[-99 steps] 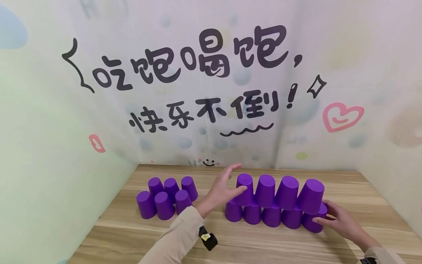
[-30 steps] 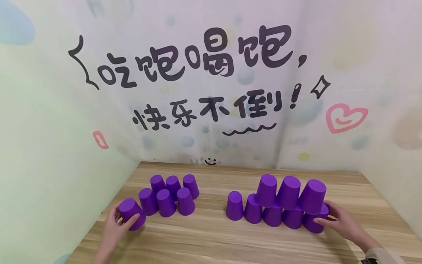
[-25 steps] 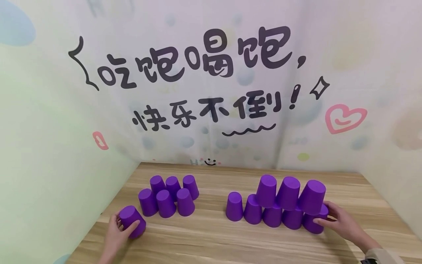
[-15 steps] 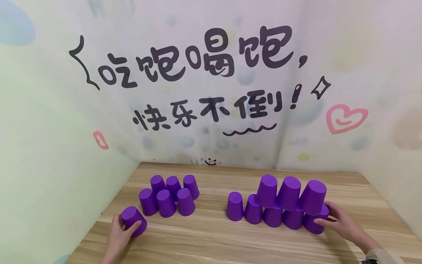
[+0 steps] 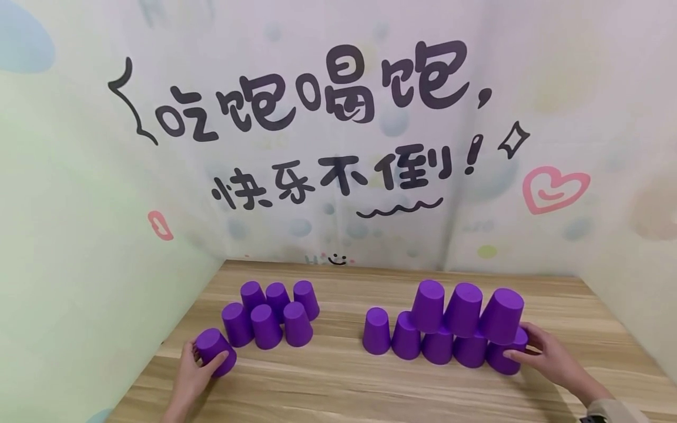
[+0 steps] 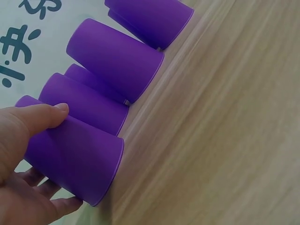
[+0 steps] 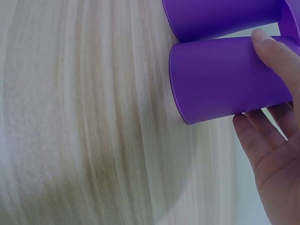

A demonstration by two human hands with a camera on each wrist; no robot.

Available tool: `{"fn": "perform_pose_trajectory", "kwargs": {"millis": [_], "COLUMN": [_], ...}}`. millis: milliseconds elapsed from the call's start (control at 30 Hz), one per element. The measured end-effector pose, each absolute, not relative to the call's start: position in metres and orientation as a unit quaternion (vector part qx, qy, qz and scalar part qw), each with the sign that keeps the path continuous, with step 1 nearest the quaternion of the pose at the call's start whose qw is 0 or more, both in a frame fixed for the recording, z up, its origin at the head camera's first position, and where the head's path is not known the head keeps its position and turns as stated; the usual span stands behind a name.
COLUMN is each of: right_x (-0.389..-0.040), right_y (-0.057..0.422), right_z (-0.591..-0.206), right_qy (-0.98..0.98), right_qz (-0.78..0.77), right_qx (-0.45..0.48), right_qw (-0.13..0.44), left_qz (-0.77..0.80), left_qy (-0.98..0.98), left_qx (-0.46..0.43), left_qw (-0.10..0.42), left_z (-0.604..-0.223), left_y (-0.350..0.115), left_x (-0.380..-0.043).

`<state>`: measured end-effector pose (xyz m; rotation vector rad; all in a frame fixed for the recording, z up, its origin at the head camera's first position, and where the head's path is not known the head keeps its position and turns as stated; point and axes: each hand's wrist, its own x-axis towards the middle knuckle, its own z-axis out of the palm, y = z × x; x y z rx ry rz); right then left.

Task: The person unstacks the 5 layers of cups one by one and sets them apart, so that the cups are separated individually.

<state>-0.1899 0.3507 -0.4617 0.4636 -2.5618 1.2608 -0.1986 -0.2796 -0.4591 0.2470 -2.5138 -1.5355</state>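
My left hand point(image 5: 191, 370) holds an upside-down purple cup point(image 5: 211, 351) at the front left, thumb on the near side and fingers around the far side. In the left wrist view that cup point(image 6: 82, 159) has its rim low at the table, beside the nearest cup of the left group point(image 5: 267, 326). At the right, my right hand point(image 5: 555, 363) grips the end cup point(image 5: 499, 358) of a lower row of several upside-down cups. Three cups point(image 5: 463, 308) stand on that row, leaving its leftmost cup point(image 5: 376, 332) uncovered. The right wrist view shows thumb and fingers on either side of the gripped cup point(image 7: 220, 82).
The left group stands in two rows of three on the wood-grain table point(image 5: 338, 382). Bare table lies between it and the stack. A printed white backdrop point(image 5: 317, 235) closes off the back, with walls at both sides.
My left hand has taken the upper row's leftmost cup off the stack, carried it left and lowered it near the left group. My right hand has kept its place.
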Motion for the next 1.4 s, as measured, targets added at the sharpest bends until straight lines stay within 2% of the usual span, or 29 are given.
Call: {"fn": "perform_pose_trajectory", "kwargs": {"millis": [100, 267, 400, 500, 633, 867, 1067, 1267, 1400], "right_x": [-0.19, -0.19, -0.19, -0.189, -0.189, -0.189, -0.189, -0.189, -0.189], "right_y": [0.35, 0.35, 0.351, 0.351, 0.351, 0.35, 0.349, 0.35, 0.35], "right_z": [-0.461, -0.46, -0.46, -0.461, -0.46, -0.458, -0.459, -0.459, -0.458], "right_qy": [-0.88, -0.88, -0.877, -0.876, -0.879, -0.885, -0.884, -0.885, -0.886], "right_qz": [0.432, 0.435, 0.438, 0.438, 0.436, 0.429, 0.428, 0.428, 0.428], "right_qx": [0.155, 0.154, 0.161, 0.162, 0.156, 0.146, 0.147, 0.143, 0.141], "right_qw": [0.12, 0.115, 0.116, 0.118, 0.113, 0.111, 0.117, 0.115, 0.11], "left_qz": [-0.517, -0.498, -0.511, -0.524, -0.525, -0.546, -0.511, -0.497, -0.49], "left_qy": [-0.846, -0.847, -0.837, -0.826, -0.816, -0.796, -0.798, -0.794, -0.792], "left_qx": [0.076, 0.051, 0.021, -0.022, -0.097, -0.185, -0.269, -0.329, -0.349], "left_qw": [0.108, 0.178, 0.194, 0.205, 0.22, 0.183, 0.173, 0.117, 0.102], "left_z": [-0.461, -0.46, -0.421, -0.385, -0.356, -0.324, -0.343, -0.352, -0.357], "left_y": [-0.282, -0.291, -0.28, -0.258, -0.221, -0.142, -0.077, -0.016, 0.014], "left_x": [-0.201, -0.213, -0.214, -0.213, -0.219, -0.228, -0.253, -0.257, -0.256]}}
